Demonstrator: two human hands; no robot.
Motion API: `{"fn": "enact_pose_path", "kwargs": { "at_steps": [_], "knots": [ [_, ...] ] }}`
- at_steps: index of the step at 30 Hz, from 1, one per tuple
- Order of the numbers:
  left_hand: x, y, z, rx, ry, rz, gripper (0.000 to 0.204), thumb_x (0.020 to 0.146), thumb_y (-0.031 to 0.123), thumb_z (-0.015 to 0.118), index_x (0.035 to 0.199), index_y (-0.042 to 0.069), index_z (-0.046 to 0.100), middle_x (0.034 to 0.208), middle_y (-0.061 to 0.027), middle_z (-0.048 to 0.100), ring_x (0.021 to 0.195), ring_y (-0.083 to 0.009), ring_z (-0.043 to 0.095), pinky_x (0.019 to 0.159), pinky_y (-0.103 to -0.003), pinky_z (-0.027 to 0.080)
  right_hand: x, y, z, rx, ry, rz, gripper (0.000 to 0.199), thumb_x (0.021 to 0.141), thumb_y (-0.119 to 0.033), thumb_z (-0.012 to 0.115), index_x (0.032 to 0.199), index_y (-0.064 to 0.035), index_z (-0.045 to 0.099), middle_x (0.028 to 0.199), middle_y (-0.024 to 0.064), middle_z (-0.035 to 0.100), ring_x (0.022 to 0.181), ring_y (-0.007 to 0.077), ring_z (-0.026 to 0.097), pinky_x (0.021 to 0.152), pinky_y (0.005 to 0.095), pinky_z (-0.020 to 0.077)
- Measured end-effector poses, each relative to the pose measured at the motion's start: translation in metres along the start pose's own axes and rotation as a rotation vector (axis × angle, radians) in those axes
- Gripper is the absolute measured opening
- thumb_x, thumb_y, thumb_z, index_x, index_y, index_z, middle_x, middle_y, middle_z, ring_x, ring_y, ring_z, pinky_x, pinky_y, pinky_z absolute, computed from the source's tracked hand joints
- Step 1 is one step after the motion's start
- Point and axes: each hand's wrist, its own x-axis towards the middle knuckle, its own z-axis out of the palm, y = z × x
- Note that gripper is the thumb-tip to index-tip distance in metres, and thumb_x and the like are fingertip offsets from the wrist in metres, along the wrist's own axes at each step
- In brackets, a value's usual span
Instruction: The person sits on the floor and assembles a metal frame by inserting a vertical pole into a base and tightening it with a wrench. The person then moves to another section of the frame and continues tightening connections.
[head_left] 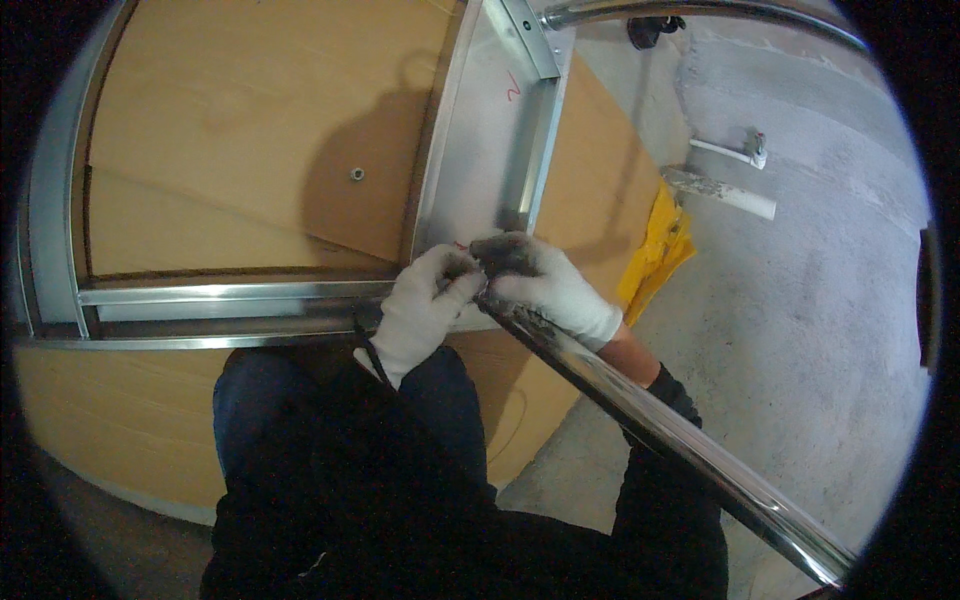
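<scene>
My left hand (420,310), in a white glove, is closed in a pinch at the near right corner of a metal frame (470,180). My right hand (550,290), in a white glove with dark, dirty fingertips, meets it there, its fingers closed too. Between the fingertips lies something small that I cannot make out. A shiny metal tube (660,425) runs from this corner to the lower right, passing against my right hand and over the right forearm. Its upper end is hidden by the fingers. A small metal nut (357,174) sits on the cardboard inside the frame.
Cardboard (220,120) lies under the frame. A second curved tube (700,12) leaves the frame's far corner. On the concrete floor (820,330) to the right are a yellow plastic piece (660,245), a white pipe (735,195), a white-handled item (725,151) and a black object (650,32).
</scene>
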Motion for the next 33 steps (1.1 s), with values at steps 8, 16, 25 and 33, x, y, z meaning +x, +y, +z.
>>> {"fn": "enact_pose_path", "kwargs": {
  "at_steps": [8, 16, 25, 33],
  "knots": [
    [0.001, -0.009, 0.003, 0.546, 0.165, 0.595, 0.018, 0.075, 0.015, 0.070, 0.087, 0.006, 0.060, 0.080, -0.0114, 0.060, 0.078, -0.0322, 0.058, 0.070, -0.041, 0.045, 0.008, 0.003, -0.002, 0.294, -0.005, 0.195, 0.028, 0.087, -0.012, 0.061, 0.110, 0.0037, 0.056, 0.085, 0.0034, 0.060, 0.065, 0.0082, 0.057, 0.053, 0.0210, 0.0470],
    [0.004, -0.010, 0.000, 0.667, 0.181, 0.719, 0.021, 0.070, 0.016, 0.073, 0.083, 0.008, 0.059, 0.084, -0.0093, 0.060, 0.081, -0.0318, 0.057, 0.073, -0.040, 0.044, 0.016, 0.016, -0.002, 0.446, -0.100, 0.203, 0.026, 0.085, -0.012, 0.064, 0.105, 0.0036, 0.056, 0.082, 0.0045, 0.060, 0.061, 0.0066, 0.057, 0.048, 0.0182, 0.0447],
    [0.002, -0.001, 0.000, 0.479, 0.275, 0.394, 0.019, 0.079, 0.020, 0.067, 0.088, 0.005, 0.062, 0.080, -0.0132, 0.062, 0.076, -0.0335, 0.059, 0.068, -0.042, 0.046, 0.007, -0.006, -0.032, -0.166, 0.203, 0.103, 0.025, 0.082, -0.012, 0.063, 0.103, 0.0023, 0.059, 0.079, 0.0046, 0.063, 0.065, 0.0111, 0.059, 0.058, 0.0244, 0.0480],
    [0.002, -0.001, 0.002, 0.442, 0.259, 0.346, 0.021, 0.081, 0.022, 0.066, 0.087, 0.003, 0.062, 0.082, -0.0145, 0.063, 0.077, -0.0326, 0.061, 0.068, -0.041, 0.047, 0.001, 0.056, -0.059, -0.175, 0.295, 0.024, 0.023, 0.085, -0.014, 0.062, 0.102, 0.0011, 0.059, 0.078, 0.0046, 0.064, 0.066, 0.0112, 0.058, 0.057, 0.0236, 0.0468]
  ]
}}
